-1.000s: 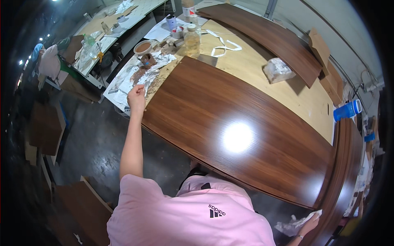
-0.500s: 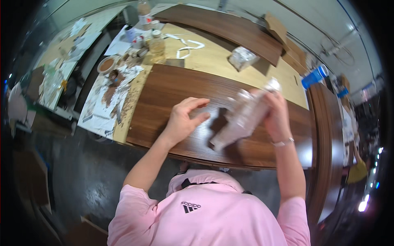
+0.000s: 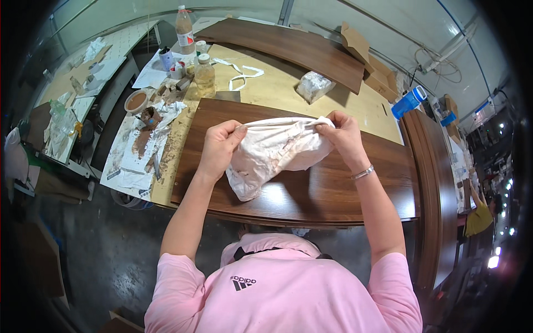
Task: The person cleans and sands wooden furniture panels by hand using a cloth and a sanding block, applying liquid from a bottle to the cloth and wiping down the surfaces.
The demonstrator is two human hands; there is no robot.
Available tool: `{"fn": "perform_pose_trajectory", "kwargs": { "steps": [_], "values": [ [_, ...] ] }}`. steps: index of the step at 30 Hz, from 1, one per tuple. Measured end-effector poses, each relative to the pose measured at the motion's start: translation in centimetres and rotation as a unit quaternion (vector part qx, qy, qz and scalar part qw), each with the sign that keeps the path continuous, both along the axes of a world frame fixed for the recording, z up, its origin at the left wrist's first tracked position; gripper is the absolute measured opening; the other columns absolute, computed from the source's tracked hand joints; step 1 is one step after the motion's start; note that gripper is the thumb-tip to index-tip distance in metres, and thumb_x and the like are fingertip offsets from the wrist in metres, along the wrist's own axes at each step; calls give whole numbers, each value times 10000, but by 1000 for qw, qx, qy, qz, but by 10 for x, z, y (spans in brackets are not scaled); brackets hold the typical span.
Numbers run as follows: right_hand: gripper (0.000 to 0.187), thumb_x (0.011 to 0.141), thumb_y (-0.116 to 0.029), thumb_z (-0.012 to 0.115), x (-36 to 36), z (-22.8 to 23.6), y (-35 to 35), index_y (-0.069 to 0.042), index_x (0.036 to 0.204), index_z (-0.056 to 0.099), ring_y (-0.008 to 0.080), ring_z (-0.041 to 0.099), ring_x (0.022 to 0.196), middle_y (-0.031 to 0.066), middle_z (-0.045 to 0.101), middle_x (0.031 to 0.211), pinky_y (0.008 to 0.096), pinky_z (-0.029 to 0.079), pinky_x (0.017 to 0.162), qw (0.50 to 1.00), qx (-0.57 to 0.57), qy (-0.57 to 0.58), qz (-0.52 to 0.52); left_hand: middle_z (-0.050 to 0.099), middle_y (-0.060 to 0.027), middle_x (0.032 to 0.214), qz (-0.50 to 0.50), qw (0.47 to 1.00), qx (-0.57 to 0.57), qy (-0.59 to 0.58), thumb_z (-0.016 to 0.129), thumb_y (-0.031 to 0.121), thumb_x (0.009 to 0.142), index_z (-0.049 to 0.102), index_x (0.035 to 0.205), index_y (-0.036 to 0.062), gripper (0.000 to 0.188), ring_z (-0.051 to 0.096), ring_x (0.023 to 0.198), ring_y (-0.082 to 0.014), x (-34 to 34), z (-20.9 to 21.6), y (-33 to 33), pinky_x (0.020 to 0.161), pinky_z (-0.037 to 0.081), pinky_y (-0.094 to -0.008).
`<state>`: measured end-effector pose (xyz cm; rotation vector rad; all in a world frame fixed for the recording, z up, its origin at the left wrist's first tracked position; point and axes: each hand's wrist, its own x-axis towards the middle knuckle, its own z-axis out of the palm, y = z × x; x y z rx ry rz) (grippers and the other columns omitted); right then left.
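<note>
Between my two hands a white cloth rag (image 3: 277, 147), stained brown in places, is stretched along its upper edge. My left hand (image 3: 221, 145) pinches its left corner, and my right hand (image 3: 344, 137) grips the right corner between thumb and fingers. The rag's lower part hangs bunched and loose over a dark brown wood-grain board (image 3: 333, 194). Whether its lowest fold touches the board I cannot tell. The board lies flat on the yellowish workbench (image 3: 266, 77), close in front of me.
At left, a tub of brown paste (image 3: 136, 101) stands beside stained paper (image 3: 133, 161). Bottles (image 3: 204, 77) are grouped behind it. A second brown board (image 3: 288, 47), a plastic-wrapped bundle (image 3: 315, 86) and a cardboard box (image 3: 380, 77) lie farther back. A blue bottle (image 3: 409, 101) is at right.
My left hand, empty and apart from the rag before, now holds one corner. The rag, bunched in my right hand earlier, has been spread between both hands.
</note>
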<state>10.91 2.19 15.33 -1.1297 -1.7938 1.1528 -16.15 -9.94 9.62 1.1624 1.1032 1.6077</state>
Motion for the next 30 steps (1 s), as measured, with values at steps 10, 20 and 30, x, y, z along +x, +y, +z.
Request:
{"fn": "perform_pose_trajectory", "kwargs": {
  "steps": [10, 20, 30],
  "values": [
    [437, 939, -417, 659, -50, 7, -43, 9, 866, 726, 91, 600, 607, 46, 668, 688, 260, 495, 560, 976, -141, -97, 137, 668, 14, 871, -69, 978, 27, -195, 607, 148, 1002, 670, 980, -7, 169, 575, 762, -31, 13, 14, 4, 687, 474, -208],
    [216, 882, -136, 761, -85, -20, -32, 3, 1035, 696, 87, 648, 853, 20, 698, 916, 259, 543, 785, 947, -190, 121, 230, 682, -32, 1053, -77, 951, 18, -299, 581, 103, 1002, 603, 1145, 38, 159, 659, 904, -100, 6, -4, -8, 799, 545, -264],
    [124, 878, -77, 725, -94, -9, 0, -39, 810, 628, 32, 508, 679, -36, 607, 745, 212, 404, 609, 955, -177, 84, 223, 710, -77, 1001, 86, 989, -34, -114, 640, -62, 898, 637, 1064, -24, 171, 682, 823, -104, -46, -22, 13, 731, 561, -242]
  ]
}}
